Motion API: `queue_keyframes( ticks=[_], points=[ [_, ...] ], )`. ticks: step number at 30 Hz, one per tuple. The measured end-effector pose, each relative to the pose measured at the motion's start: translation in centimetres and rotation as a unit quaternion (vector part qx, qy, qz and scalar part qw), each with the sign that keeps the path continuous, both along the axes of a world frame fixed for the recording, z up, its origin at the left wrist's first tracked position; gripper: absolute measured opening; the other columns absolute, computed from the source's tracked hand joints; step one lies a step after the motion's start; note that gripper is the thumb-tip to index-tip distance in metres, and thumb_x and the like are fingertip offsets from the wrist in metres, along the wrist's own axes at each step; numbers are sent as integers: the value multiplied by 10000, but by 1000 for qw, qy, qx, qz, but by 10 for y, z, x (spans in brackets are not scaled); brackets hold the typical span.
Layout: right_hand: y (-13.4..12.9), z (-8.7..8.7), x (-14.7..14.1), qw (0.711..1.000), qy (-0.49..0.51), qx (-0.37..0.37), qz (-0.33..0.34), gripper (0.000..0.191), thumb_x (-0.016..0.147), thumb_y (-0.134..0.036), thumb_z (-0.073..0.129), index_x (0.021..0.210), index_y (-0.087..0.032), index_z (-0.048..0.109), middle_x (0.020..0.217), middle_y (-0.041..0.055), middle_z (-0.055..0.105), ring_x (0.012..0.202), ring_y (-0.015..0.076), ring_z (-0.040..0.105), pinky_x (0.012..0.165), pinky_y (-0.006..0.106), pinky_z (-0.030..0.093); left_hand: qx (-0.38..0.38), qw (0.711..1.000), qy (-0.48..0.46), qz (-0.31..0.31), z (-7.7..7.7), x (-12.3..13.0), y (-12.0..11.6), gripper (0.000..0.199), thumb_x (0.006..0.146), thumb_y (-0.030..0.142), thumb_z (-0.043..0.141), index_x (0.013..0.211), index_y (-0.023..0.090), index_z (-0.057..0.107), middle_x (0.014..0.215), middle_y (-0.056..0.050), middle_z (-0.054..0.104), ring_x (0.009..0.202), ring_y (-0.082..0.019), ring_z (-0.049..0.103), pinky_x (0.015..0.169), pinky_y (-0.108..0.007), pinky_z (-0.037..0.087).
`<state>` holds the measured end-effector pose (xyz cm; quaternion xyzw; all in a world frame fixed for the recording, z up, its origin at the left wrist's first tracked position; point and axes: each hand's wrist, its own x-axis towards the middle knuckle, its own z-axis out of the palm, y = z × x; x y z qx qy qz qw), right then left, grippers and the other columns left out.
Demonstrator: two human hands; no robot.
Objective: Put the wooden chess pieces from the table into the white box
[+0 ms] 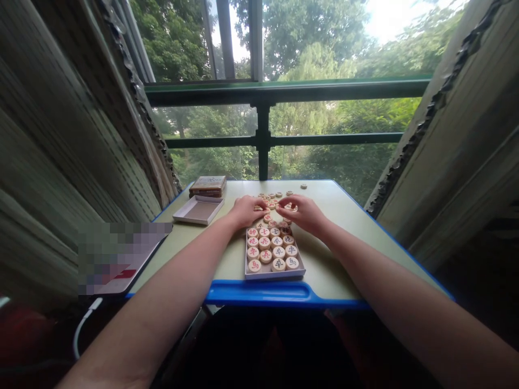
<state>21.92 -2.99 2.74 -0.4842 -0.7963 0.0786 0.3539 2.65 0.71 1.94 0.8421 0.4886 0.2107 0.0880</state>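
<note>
Round wooden xiangqi pieces with red and black characters lie on the table in front of me. My left hand has thumb and fingers closed at a xiangqi piece among the loose ones. Opposite it, my right hand reaches in with its fingertips pinched at another piece, partly hidden by the fingers. Nearer to me, below both hands, stands a shallow white box holding rows of xiangqi pieces face up. A gap shows in its front row. Several loose pieces lie just beyond the box.
An open box lid lies at the left, with a brown box behind it. A laptop-like device with a white cable overlaps the table's left edge. One piece sits far back. Curtains hang on both sides.
</note>
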Motion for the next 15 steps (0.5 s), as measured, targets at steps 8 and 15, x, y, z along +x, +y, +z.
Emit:
queue_keyframes(
  ticks=[8,15],
  points=[
    [-33,12,-13,991,-9,26,133,180,741,-284,628,876,-176,682,792,37,672,712,137,568,693,270,443,-15,997,-68,-24,-6,-5,5,230,700,304,616,897,208,686,944,-22,690,890,-182,615,827,-276,478],
    [-54,20,-24,973,-56,13,222,126,715,-284,667,782,-178,679,826,51,613,816,161,554,766,294,435,-27,998,-49,-34,-5,-2,2,229,710,310,597,894,218,699,932,-15,698,881,-189,622,814,-270,486]
  ],
)
